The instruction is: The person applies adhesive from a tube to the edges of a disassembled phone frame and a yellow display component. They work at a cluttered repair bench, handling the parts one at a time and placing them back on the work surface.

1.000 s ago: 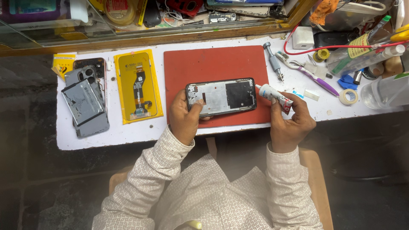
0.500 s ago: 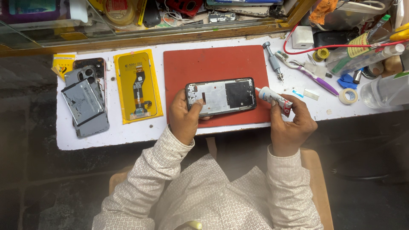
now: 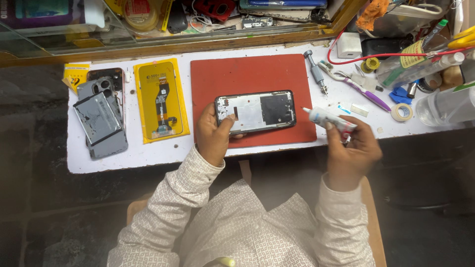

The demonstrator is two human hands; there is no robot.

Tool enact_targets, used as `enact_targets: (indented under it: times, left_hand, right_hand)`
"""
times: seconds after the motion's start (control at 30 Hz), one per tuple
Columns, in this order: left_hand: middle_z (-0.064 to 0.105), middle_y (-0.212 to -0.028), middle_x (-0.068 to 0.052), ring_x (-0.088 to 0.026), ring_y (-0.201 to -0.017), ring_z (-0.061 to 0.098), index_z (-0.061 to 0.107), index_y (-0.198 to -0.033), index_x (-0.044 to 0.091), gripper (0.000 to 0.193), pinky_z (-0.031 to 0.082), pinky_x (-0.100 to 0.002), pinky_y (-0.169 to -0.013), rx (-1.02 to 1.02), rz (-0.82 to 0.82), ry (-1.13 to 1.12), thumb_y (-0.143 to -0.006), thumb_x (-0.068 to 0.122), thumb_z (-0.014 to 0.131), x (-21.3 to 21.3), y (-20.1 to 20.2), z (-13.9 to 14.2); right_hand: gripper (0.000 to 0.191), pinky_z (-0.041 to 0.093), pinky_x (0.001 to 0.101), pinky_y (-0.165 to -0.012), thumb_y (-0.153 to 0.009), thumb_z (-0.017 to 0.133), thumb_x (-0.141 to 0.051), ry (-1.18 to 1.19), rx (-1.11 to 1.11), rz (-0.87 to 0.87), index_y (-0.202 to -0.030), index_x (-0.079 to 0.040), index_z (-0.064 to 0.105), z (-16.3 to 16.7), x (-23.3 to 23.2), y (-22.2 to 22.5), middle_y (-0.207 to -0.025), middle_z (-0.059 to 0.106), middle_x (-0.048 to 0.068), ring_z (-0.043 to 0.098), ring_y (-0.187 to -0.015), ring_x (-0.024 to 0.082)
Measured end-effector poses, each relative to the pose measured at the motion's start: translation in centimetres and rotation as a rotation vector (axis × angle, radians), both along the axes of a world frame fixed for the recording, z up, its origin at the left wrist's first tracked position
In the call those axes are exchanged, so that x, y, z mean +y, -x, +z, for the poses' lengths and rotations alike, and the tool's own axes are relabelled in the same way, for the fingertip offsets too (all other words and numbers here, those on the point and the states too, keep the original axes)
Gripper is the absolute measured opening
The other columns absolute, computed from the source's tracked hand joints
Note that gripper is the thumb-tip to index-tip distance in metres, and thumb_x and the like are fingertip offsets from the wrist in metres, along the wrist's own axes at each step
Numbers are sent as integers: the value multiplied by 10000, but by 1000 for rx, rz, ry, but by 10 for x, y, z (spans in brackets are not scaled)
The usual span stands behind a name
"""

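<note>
My left hand [image 3: 213, 133] grips the left end of an opened phone frame [image 3: 257, 111], black-rimmed with silver and dark insides, lying on a red work mat [image 3: 247, 74]. My right hand [image 3: 352, 148] holds a small white glue tube [image 3: 324, 118] with a red end. The tube's thin nozzle points left and sits just off the phone's right edge, not clearly touching it.
A yellow-backed replacement screen [image 3: 162, 101] and a phone back with a grey battery [image 3: 101, 121] lie left of the mat. Right of it are a screwdriver [image 3: 315, 73], purple-handled tweezers [image 3: 354, 85], a tape roll [image 3: 402, 112], bottles [image 3: 420, 59] and a red cable. A cluttered wooden shelf runs behind.
My right hand has drawn the glue tube slightly right, off the phone's right edge. The left hand and phone frame stay in place.
</note>
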State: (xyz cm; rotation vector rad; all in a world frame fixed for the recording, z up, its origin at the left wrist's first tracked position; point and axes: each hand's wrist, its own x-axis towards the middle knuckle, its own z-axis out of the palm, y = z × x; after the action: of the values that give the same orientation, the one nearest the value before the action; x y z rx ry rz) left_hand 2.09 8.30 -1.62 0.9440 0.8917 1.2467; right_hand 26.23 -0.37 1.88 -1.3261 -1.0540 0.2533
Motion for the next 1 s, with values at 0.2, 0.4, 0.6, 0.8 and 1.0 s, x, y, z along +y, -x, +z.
enact_targets:
  times: [0.2,0.4,0.6,0.8,1.0]
  left_hand:
    - [715,-1061,-161,-216,-773,742,531,-1222,7,290,651,-291,-612,-160,35,81,-936,19,577,15,4,2]
    - [683,-1105,-146,-238,-810,750,468,-1222,39,305,649,-304,-653,-265,174,22,-962,46,627,21,6,-5]
    - [665,-1114,-134,-228,-854,738,437,-1210,57,336,659,-312,-709,-314,275,-28,-965,57,667,22,4,-9]
    - [686,-1113,-138,-231,-882,746,462,-1230,38,368,655,-328,-754,-294,319,-16,-948,62,696,10,10,-2]
    - [655,-1198,-105,-182,-986,717,400,-1345,31,590,661,-300,-789,-78,218,-56,-870,29,750,-9,30,5]
  right_hand:
    - [251,605,424,-1013,-956,691,92,-150,626,265,-1190,16,638,1,-6,-27,-1148,706,146,717,-1071,248]
    - [275,565,463,-995,-973,681,7,-68,831,364,-1235,-42,613,-7,-4,-30,-1194,688,139,684,-1107,266]
    - [293,558,469,-1008,-961,684,-11,-22,888,419,-1238,-63,603,-14,3,-20,-1216,681,126,670,-1130,270]
    - [290,570,471,-995,-959,678,2,4,900,463,-1229,-52,589,-16,6,-8,-1197,674,140,675,-1116,279]
    - [287,572,480,-989,-956,665,15,50,927,508,-1222,-46,574,-19,13,-1,-1173,676,149,679,-1099,287]
